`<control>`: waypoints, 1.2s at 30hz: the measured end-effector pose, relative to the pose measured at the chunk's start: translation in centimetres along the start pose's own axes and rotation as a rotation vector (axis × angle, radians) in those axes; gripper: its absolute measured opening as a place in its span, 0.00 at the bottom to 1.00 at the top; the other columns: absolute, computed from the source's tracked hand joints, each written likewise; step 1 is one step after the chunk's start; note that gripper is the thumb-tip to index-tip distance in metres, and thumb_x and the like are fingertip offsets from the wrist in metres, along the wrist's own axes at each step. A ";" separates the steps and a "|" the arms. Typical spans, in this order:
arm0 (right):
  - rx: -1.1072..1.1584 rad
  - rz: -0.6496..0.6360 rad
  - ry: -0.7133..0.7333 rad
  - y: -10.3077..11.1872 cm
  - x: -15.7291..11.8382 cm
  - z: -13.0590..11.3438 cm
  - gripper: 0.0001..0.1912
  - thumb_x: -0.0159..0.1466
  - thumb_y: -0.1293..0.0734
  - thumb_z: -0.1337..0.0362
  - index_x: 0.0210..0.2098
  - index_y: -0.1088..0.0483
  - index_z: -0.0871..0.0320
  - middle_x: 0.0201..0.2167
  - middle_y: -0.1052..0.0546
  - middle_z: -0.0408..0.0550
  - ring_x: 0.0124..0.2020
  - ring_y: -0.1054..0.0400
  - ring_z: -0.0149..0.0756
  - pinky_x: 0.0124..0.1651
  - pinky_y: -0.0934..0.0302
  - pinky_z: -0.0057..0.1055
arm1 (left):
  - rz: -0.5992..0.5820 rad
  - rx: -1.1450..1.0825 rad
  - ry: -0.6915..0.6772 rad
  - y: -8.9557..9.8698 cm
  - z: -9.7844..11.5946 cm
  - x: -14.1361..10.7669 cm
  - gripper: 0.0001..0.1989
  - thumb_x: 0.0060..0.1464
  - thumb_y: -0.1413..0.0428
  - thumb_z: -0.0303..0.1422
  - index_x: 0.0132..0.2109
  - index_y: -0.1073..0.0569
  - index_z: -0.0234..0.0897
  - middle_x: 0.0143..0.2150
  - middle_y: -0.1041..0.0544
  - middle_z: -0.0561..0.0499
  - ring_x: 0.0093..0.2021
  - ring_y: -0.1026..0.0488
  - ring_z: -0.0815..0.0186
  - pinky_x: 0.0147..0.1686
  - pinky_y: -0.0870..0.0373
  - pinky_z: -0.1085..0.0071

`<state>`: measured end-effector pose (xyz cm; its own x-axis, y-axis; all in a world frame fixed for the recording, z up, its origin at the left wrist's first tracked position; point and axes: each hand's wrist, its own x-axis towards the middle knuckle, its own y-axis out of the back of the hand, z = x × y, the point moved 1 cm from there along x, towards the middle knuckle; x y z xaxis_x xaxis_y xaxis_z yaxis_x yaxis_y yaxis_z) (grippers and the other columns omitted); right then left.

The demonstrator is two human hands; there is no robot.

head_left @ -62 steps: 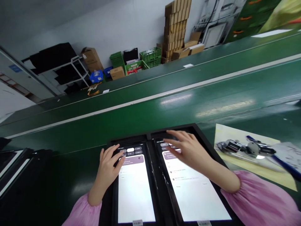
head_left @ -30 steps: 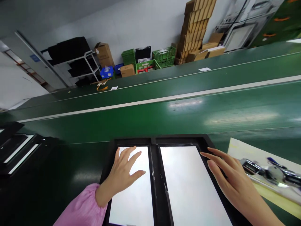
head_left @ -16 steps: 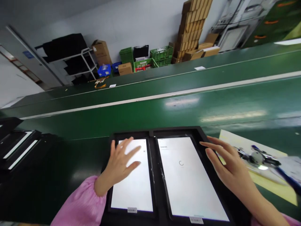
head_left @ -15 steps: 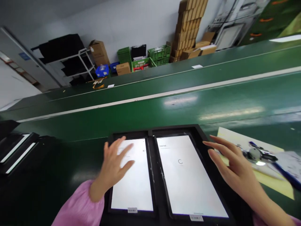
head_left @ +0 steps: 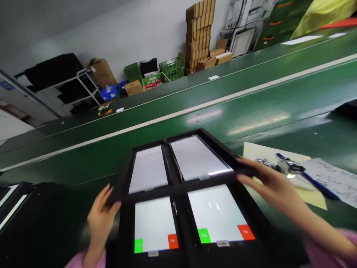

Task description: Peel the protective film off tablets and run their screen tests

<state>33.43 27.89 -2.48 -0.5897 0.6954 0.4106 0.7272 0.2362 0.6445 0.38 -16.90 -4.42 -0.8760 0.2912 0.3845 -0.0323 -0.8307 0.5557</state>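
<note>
At far left, black pieces with white strips (head_left: 40,199) lie on the green worktop (head_left: 92,163), apart from the left hand (head_left: 100,217). That hand pinches the near left corner of the upper tray (head_left: 178,189) between thumb and fingers, though blur softens the contact. Should this side dip, the tray could tilt and its left tablet (head_left: 149,169) and right tablet (head_left: 202,158) might slide from their compartments. The tray lies between the two hands, its near edge crossing above the lower tray (head_left: 182,227); whether its far edge rests on anything cannot be told. In front of that near edge show the lower left tablet (head_left: 153,219) and the lower right tablet (head_left: 219,208), both lit; a sagging edge could scrape their glass. The right hand (head_left: 275,184) clamps the near right corner between thumb and fingers, so a slip there could tip the load. By that forearm lie a yellowish sheet (head_left: 312,199), a metal item (head_left: 291,166), a blue pen (head_left: 320,186) and a handwritten page (head_left: 331,173), which a sleeve might catch.
</note>
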 end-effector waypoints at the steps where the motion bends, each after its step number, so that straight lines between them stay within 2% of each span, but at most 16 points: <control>1: 0.027 -0.042 0.023 -1.4 3.2 -0.2 0.35 0.66 0.35 0.29 0.50 0.19 0.52 0.49 0.16 0.55 0.37 0.20 0.43 0.36 0.27 0.37 | -0.007 -0.063 -0.022 -2.2 0.9 3.2 0.37 0.56 0.34 0.55 0.65 0.26 0.39 0.60 0.18 0.36 0.57 0.17 0.44 0.54 0.15 0.49; 4: 0.029 -0.038 0.050 -6.0 10.6 -0.3 0.25 0.71 0.32 0.42 0.48 0.20 0.58 0.49 0.17 0.56 0.44 0.21 0.42 0.46 0.25 0.39 | -0.005 -0.092 -0.089 -8.0 2.5 11.2 0.30 0.57 0.35 0.54 0.54 0.21 0.34 0.54 0.16 0.35 0.53 0.15 0.50 0.57 0.17 0.52; 7: -0.017 -0.002 0.086 -8.8 13.0 -0.2 0.17 0.74 0.30 0.51 0.49 0.24 0.60 0.47 0.19 0.51 0.46 0.23 0.39 0.51 0.25 0.43 | -0.014 -0.057 -0.138 -10.6 2.9 14.0 0.25 0.62 0.40 0.51 0.51 0.21 0.32 0.50 0.15 0.34 0.49 0.15 0.53 0.52 0.16 0.56; 10: -0.075 0.004 0.175 -8.6 11.1 -0.1 0.12 0.74 0.30 0.56 0.45 0.23 0.59 0.50 0.20 0.51 0.52 0.25 0.42 0.57 0.28 0.47 | -0.058 0.009 -0.227 -9.9 2.5 12.1 0.23 0.66 0.45 0.52 0.44 0.18 0.36 0.52 0.16 0.37 0.53 0.17 0.52 0.57 0.19 0.53; 13: -0.155 -0.031 0.241 -7.3 7.9 -0.2 0.12 0.73 0.32 0.57 0.40 0.20 0.57 0.50 0.20 0.55 0.54 0.27 0.50 0.57 0.29 0.50 | -0.174 0.097 -0.326 -8.7 2.2 9.1 0.22 0.66 0.44 0.52 0.38 0.16 0.41 0.56 0.17 0.40 0.58 0.20 0.49 0.62 0.24 0.48; 16: -0.230 -0.063 0.244 -6.3 5.9 -0.6 0.16 0.73 0.33 0.53 0.44 0.18 0.57 0.52 0.21 0.62 0.56 0.30 0.59 0.53 0.29 0.55 | -0.255 0.168 -0.386 -8.4 2.4 7.4 0.20 0.67 0.45 0.50 0.42 0.14 0.43 0.62 0.20 0.40 0.64 0.24 0.47 0.64 0.27 0.45; 19: -0.252 -0.120 0.254 -5.7 4.4 -1.9 0.19 0.75 0.36 0.53 0.49 0.19 0.60 0.59 0.25 0.67 0.61 0.34 0.64 0.56 0.32 0.59 | -0.281 0.207 -0.423 -8.6 2.8 7.1 0.19 0.69 0.46 0.47 0.43 0.15 0.42 0.64 0.22 0.39 0.67 0.27 0.47 0.67 0.31 0.45; 21: -0.220 -0.214 0.319 -5.2 2.6 -3.5 0.15 0.74 0.34 0.54 0.49 0.19 0.55 0.62 0.26 0.62 0.65 0.36 0.61 0.61 0.35 0.59 | -0.271 0.222 -0.448 -8.6 3.0 7.2 0.17 0.69 0.45 0.46 0.45 0.15 0.42 0.63 0.21 0.40 0.66 0.27 0.48 0.68 0.32 0.45; 23: -0.131 -0.400 0.481 -4.7 -0.1 -5.7 0.09 0.71 0.29 0.54 0.47 0.20 0.49 0.62 0.25 0.53 0.66 0.36 0.55 0.67 0.41 0.59 | -0.236 0.230 -0.477 -8.4 3.4 7.2 0.14 0.68 0.43 0.44 0.45 0.16 0.42 0.61 0.20 0.40 0.64 0.25 0.48 0.67 0.32 0.45; 25: -0.040 -0.582 0.681 -4.2 -3.4 -7.9 0.06 0.67 0.25 0.57 0.43 0.22 0.48 0.59 0.23 0.49 0.63 0.34 0.51 0.70 0.47 0.60 | -0.181 0.235 -0.504 -8.2 4.3 7.0 0.12 0.67 0.41 0.41 0.43 0.17 0.41 0.56 0.18 0.41 0.61 0.22 0.49 0.68 0.34 0.43; 27: -0.033 -0.644 0.832 -4.0 -6.5 -9.5 0.04 0.67 0.26 0.63 0.41 0.24 0.51 0.55 0.22 0.47 0.57 0.32 0.46 0.70 0.49 0.58 | -0.150 0.228 -0.558 -7.9 5.9 6.2 0.08 0.67 0.39 0.38 0.41 0.18 0.41 0.53 0.17 0.42 0.58 0.21 0.50 0.69 0.37 0.41; 28: -0.048 -0.619 0.887 -4.0 -7.7 -9.9 0.03 0.67 0.27 0.65 0.39 0.25 0.52 0.53 0.22 0.46 0.54 0.32 0.43 0.69 0.48 0.55 | -0.169 0.218 -0.610 -7.8 7.1 5.5 0.05 0.66 0.38 0.35 0.42 0.18 0.41 0.52 0.17 0.43 0.58 0.21 0.51 0.69 0.37 0.41; 30: -0.057 -0.520 0.985 -4.2 -9.2 -10.3 0.07 0.71 0.31 0.69 0.35 0.26 0.54 0.48 0.22 0.44 0.50 0.33 0.39 0.67 0.47 0.49 | -0.292 0.183 -0.762 -7.6 10.1 3.6 0.03 0.65 0.37 0.31 0.46 0.19 0.42 0.53 0.17 0.44 0.57 0.20 0.54 0.70 0.38 0.42; 32: -0.028 -0.407 1.041 -4.2 -9.7 -10.1 0.12 0.73 0.34 0.71 0.33 0.26 0.56 0.44 0.23 0.45 0.47 0.34 0.37 0.64 0.46 0.47 | -0.492 0.127 -0.902 -7.7 13.3 1.2 0.07 0.66 0.37 0.28 0.49 0.21 0.42 0.53 0.17 0.45 0.56 0.20 0.57 0.72 0.42 0.45; 35: -0.001 -0.345 1.027 -3.7 -9.0 -9.6 0.15 0.75 0.38 0.73 0.34 0.24 0.58 0.38 0.25 0.45 0.43 0.35 0.35 0.59 0.44 0.46 | -0.779 0.035 -0.974 -8.7 17.2 -2.0 0.06 0.69 0.39 0.36 0.49 0.22 0.41 0.51 0.18 0.47 0.52 0.21 0.61 0.73 0.47 0.49; 36: -0.008 -0.351 1.004 -3.4 -8.6 -9.6 0.16 0.76 0.39 0.73 0.35 0.24 0.58 0.37 0.26 0.45 0.42 0.35 0.35 0.58 0.44 0.46 | -0.849 0.011 -0.986 -9.3 18.0 -2.8 0.10 0.69 0.39 0.42 0.48 0.22 0.40 0.49 0.18 0.48 0.50 0.21 0.61 0.72 0.47 0.49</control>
<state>32.69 14.59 -2.06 -0.7883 -0.2904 0.5424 0.4595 0.3082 0.8330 11.75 -1.41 2.57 0.1365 0.9486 0.2856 -0.3910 -0.2133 0.8953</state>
